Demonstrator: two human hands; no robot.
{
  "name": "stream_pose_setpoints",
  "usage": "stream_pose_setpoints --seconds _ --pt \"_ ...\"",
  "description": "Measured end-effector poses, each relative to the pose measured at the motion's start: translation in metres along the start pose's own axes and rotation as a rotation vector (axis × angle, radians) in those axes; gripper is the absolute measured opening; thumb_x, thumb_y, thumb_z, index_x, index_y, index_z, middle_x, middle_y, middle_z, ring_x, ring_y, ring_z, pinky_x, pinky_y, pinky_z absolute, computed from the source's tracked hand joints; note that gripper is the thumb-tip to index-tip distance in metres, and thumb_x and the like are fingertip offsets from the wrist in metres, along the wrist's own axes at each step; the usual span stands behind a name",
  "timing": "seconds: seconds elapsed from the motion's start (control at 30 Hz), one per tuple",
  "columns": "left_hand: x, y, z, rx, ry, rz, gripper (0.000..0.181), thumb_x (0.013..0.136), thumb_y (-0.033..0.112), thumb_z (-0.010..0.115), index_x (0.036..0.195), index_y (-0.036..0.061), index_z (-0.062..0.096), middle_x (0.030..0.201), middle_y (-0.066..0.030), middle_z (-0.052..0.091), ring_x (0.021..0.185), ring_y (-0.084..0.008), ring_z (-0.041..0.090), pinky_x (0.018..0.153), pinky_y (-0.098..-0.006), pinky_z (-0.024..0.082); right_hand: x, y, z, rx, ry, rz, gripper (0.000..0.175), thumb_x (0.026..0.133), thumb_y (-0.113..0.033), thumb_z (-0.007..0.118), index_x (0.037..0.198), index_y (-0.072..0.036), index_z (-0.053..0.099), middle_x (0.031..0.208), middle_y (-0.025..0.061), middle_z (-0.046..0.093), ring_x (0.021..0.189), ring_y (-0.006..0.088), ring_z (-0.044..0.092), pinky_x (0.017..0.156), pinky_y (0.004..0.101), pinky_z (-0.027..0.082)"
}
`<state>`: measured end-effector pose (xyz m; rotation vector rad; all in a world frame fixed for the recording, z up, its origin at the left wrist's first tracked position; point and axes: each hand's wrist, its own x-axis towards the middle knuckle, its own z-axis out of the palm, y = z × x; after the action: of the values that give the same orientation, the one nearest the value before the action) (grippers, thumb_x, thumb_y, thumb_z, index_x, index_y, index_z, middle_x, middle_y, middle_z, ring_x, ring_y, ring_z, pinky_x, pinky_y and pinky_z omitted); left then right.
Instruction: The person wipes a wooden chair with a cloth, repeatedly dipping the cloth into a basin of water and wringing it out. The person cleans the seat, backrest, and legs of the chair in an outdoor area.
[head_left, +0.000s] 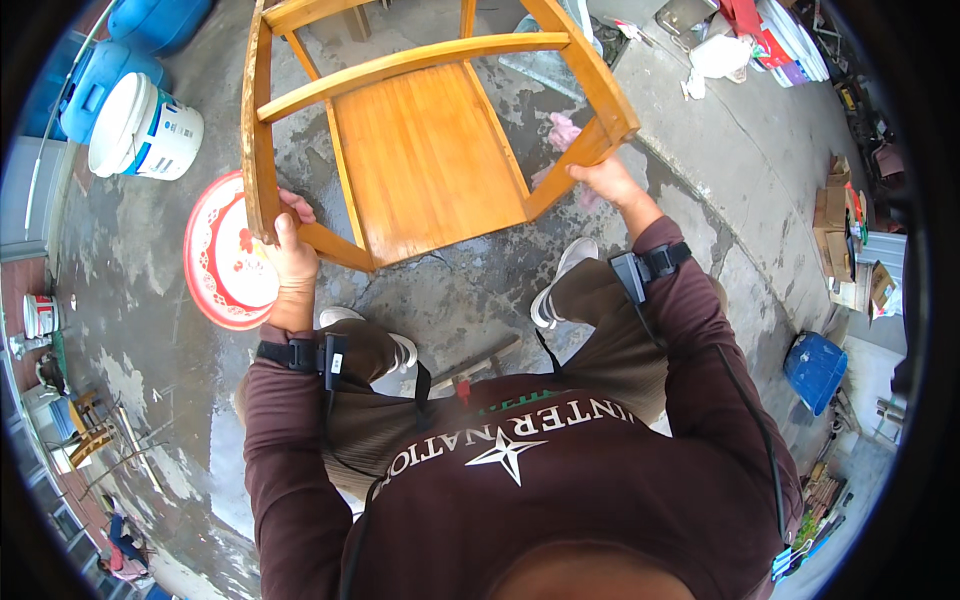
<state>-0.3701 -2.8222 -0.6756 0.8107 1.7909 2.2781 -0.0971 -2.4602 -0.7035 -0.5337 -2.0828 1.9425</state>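
A varnished wooden chair (431, 161) is tilted before me, its flat seat panel and curved crosspiece facing up. My left hand (292, 255) grips the end of its left side frame, thumb on the near side. On the opposite side my right hand (609, 180) has hold of the right frame member near its corner. Behind that member a crumpled pink cloth (564, 132) shows; whether my right fingers also hold it is hidden. Just beyond my left hand is a red and white patterned basin (196, 259), partly covered by the chair and my wrist.
The concrete floor (480, 300) has wet patches. A white bucket (150, 127) and blue plastic drums (112, 82) stand at upper left. Cardboard boxes (832, 232) and a blue tub (815, 371) line the right. A wooden piece (480, 360) lies between my feet.
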Motion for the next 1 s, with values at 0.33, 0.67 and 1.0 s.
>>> stream_pose_setpoints --seconds 0.33,0.67,1.0 --pt "-0.023 -0.045 -0.053 0.165 -0.009 -0.094 0.037 0.096 0.035 0.049 0.108 0.0004 0.050 0.096 -0.0111 0.058 0.086 -0.0194 0.059 0.083 -0.0359 0.050 -0.026 0.061 0.073 -0.013 0.429 0.307 0.060 0.070 0.003 0.074 0.123 -0.001 0.047 0.115 0.0082 0.059 0.101 0.0188 0.059 0.087 0.0325 0.049" --pt "-0.008 0.073 -0.087 0.586 -0.550 -0.330 0.079 0.081 0.037 0.068 0.142 0.0034 0.031 0.140 -0.0177 0.039 0.133 -0.0270 0.034 0.106 -0.0381 0.031 -0.069 0.085 0.136 0.288 0.534 0.586 0.041 0.078 0.007 0.055 0.118 -0.001 0.053 0.105 0.0070 0.062 0.092 0.0192 0.062 0.079 0.0325 0.051" --pt "0.027 0.078 -0.036 0.505 -0.054 -0.163 0.050 0.093 0.020 0.053 0.134 -0.0038 0.039 0.136 -0.0183 0.044 0.131 -0.0266 0.037 0.111 -0.0405 0.024 0.066 0.090 0.207 -0.452 0.168 0.115 0.042 0.086 -0.023 0.058 0.123 -0.005 0.051 0.120 0.0137 0.055 0.110 0.0269 0.053 0.093 0.0363 0.041"
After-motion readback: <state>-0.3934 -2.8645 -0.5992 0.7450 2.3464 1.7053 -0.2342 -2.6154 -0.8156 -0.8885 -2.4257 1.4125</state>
